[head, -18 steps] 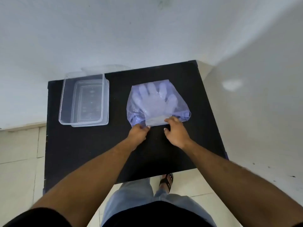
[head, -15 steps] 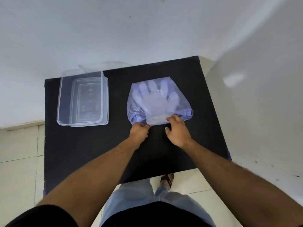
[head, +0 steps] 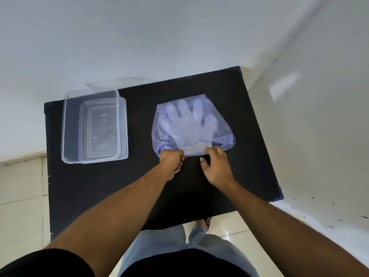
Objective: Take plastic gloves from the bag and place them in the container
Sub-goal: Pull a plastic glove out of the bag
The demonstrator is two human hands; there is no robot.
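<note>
Bluish bag (head: 221, 134) flat, gloves (head: 187, 128) inside; clear container (head: 65, 124) left, seemingly empty.

Black table (head: 111, 188) in white-walled corner (head: 179, 37); glossy tiled floor (head: 22, 186).

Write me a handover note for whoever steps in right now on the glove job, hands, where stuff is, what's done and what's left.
Left hand: closed, pinching the near edge of the bag at its left side.
Right hand: fingers on the bag's near edge, at the opening; whether it grips anything cannot be told.
Plastic gloves: a stack inside the bag, finger ends pointing away from the person.
Bag lies flat on the right half of the black table.
Container: clear, open, on the table's left, with no gloves in it.
Done: bag mouth taken hold of.
Left: pull the gloves out and put them in the container.
</note>
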